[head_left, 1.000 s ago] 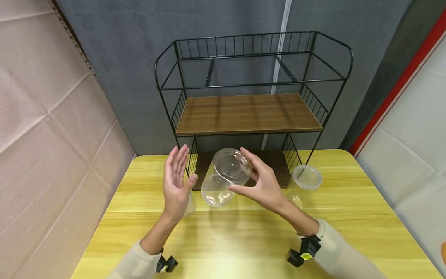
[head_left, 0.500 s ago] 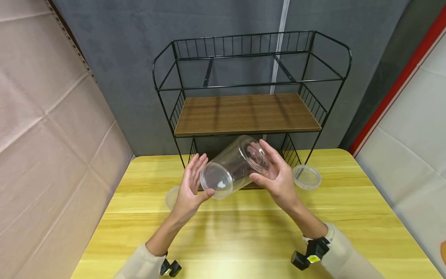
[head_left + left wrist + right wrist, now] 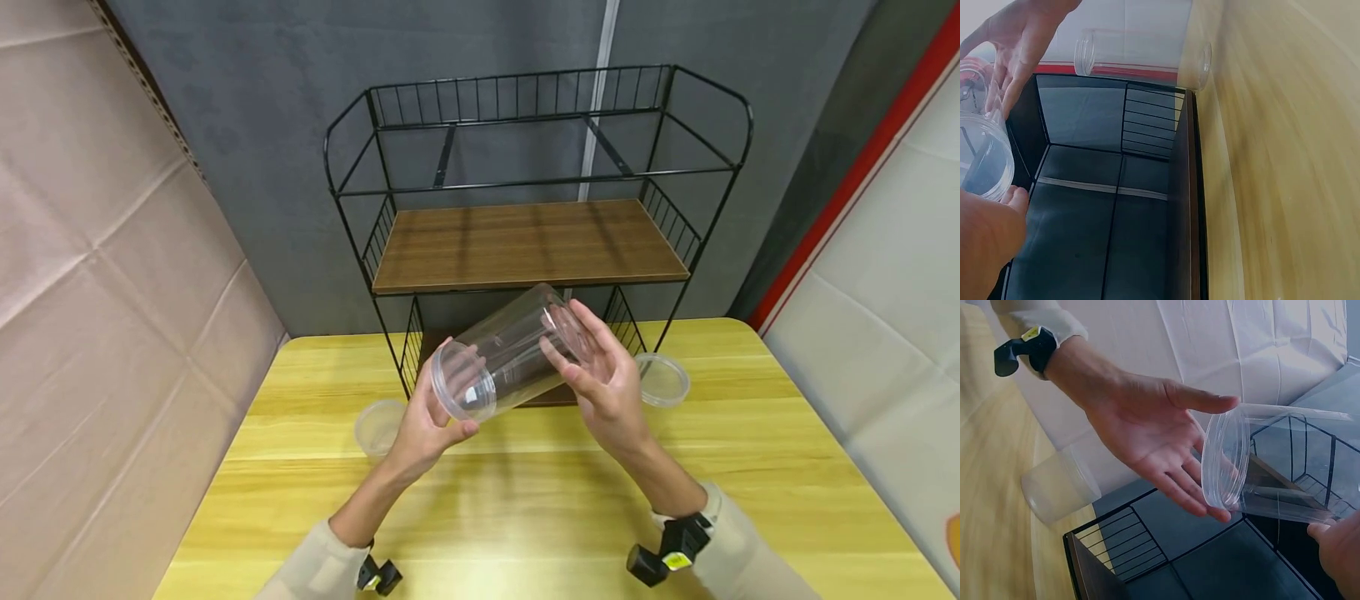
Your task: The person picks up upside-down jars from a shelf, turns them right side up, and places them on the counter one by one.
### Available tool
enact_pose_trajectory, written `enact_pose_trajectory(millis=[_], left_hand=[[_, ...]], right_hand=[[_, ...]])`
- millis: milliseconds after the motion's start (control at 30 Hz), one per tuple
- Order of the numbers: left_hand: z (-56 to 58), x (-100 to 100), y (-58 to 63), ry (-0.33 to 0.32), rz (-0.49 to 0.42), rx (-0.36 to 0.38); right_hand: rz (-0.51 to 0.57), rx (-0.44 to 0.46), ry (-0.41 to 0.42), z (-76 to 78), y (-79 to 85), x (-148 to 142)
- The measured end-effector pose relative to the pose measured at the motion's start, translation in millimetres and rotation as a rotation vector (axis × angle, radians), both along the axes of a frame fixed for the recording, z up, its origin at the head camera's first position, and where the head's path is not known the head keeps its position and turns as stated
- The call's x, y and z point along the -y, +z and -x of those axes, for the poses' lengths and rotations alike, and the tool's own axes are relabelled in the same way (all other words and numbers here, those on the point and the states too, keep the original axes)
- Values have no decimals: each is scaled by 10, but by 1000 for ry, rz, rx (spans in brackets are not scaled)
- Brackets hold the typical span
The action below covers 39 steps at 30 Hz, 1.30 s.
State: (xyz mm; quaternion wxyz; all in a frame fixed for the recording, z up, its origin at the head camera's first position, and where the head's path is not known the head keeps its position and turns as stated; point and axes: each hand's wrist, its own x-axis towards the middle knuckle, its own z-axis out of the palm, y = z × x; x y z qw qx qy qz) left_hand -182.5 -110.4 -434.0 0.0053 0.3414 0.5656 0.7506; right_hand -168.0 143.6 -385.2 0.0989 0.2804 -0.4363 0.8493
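A clear plastic jar is held tilted in the air in front of the rack, its ribbed rim end lower left and its other end upper right. My left hand grips the rim end, thumb at the near side and fingers behind. My right hand holds the opposite end between thumb and fingers. In the right wrist view, the left hand shows its thumb and fingers spread around the ribbed rim. Only part of the right hand shows there. Whether a lid covers the rim is hard to tell.
A black wire rack with a brown wooden shelf stands at the table's back. Another clear jar stands left of the left hand, and one more jar behind the right hand. Both stand on the yellow wooden table.
The jar has swung from nearly upright to a slanted, sideways pose and moved right. My left hand, apart from it earlier, came right and now grips its rim end; the right hand shifted right.
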Motion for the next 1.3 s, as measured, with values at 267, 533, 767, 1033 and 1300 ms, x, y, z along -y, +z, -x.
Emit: enact_pose_trajectory(millis=[267, 533, 767, 1033, 1300], left_hand=[[-3, -15, 37, 15, -75, 22], [-8, 53, 77, 60, -82, 59], [-11, 140, 115, 70, -22, 59], [33, 237, 160, 77, 26, 29], [73, 315, 205, 118, 163, 5]], right_hand=[[-105, -19, 28, 3, 0, -94], [-290, -50, -54, -15, 31, -207], [-484, -194, -217, -48, 164, -443], [-605, -350, -654, -95, 427, -773], [-642, -282, -901, -20, 589, -1084]])
